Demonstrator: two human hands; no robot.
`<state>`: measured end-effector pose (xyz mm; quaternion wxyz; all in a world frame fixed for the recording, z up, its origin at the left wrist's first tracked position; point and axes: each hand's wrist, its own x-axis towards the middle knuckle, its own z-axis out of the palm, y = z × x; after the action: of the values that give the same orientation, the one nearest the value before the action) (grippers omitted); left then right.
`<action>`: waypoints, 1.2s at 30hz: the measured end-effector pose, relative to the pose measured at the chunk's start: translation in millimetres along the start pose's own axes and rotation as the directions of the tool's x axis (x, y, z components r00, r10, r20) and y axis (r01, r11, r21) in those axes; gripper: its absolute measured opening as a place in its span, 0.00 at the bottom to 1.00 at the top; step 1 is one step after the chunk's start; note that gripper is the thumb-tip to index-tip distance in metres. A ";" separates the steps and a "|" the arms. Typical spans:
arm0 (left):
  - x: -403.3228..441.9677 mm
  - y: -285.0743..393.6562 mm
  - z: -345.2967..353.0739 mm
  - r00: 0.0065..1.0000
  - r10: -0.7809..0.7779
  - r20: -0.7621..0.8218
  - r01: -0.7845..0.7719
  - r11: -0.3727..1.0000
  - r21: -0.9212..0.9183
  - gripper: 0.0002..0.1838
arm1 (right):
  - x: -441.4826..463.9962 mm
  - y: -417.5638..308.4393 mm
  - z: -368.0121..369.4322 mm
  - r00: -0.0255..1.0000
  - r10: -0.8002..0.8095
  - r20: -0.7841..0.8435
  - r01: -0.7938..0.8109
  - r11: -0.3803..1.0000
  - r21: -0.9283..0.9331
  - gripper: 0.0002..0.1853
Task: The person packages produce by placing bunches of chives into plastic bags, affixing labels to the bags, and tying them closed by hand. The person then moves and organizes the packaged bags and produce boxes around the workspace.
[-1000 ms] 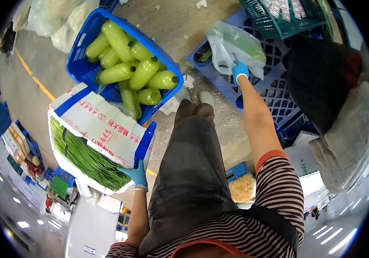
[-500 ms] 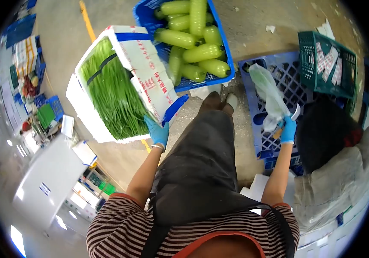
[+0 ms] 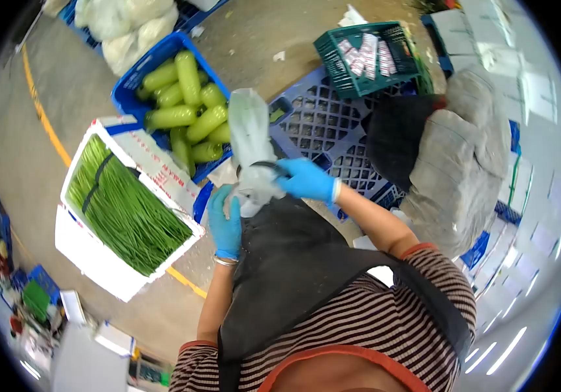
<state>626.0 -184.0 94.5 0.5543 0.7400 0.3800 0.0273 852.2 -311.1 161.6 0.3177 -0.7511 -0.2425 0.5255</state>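
Observation:
My right hand (image 3: 308,181), in a blue glove, is closed on a curved-bladed knife (image 3: 269,166) and a cloudy plastic bag (image 3: 249,124). Something pale green shows faintly through the bag, which hangs in front of my dark apron (image 3: 293,261). My left hand (image 3: 224,225), also gloved in blue, is open with thumb and fingers apart, close to the bag's lower end. I cannot tell whether it touches the bag. Left of it, a white foam box (image 3: 169,175) holds long green stalks (image 3: 124,202) tied with a dark band.
A blue crate (image 3: 122,98) of pale green gourds (image 3: 189,78) stands ahead. Blue plastic pallets (image 3: 313,111) lie to its right, with a dark green crate (image 3: 352,88) holding printed strips. Grey covered bundles (image 3: 450,183) are at the right.
The right hand has brought the bag and knife from over the pallet to in front of my body. My left hand has let go of the foam box. The view has turned right.

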 end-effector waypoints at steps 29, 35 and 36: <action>208.1 249.4 23.0 0.847 0.252 0.468 -0.437 0.832 0.342 0.15 | 55.9 -37.4 -184.4 0.978 -0.149 -0.145 0.207 0.630 0.749 0.14; 426.5 369.4 132.9 0.896 -0.005 0.445 0.009 1.000 -0.009 0.27 | 162.8 49.9 -354.7 0.941 0.167 -0.293 0.186 0.469 0.864 0.20; 461.2 379.8 143.7 0.873 -0.139 0.467 0.175 0.984 -0.034 0.32 | 178.0 68.8 -377.6 0.924 0.221 -0.312 0.221 0.355 0.908 0.20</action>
<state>1221.8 -62.3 183.1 0.6569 0.6702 0.2945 -0.1808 1269.3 -317.6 91.0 0.7279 -0.5226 0.1661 0.4117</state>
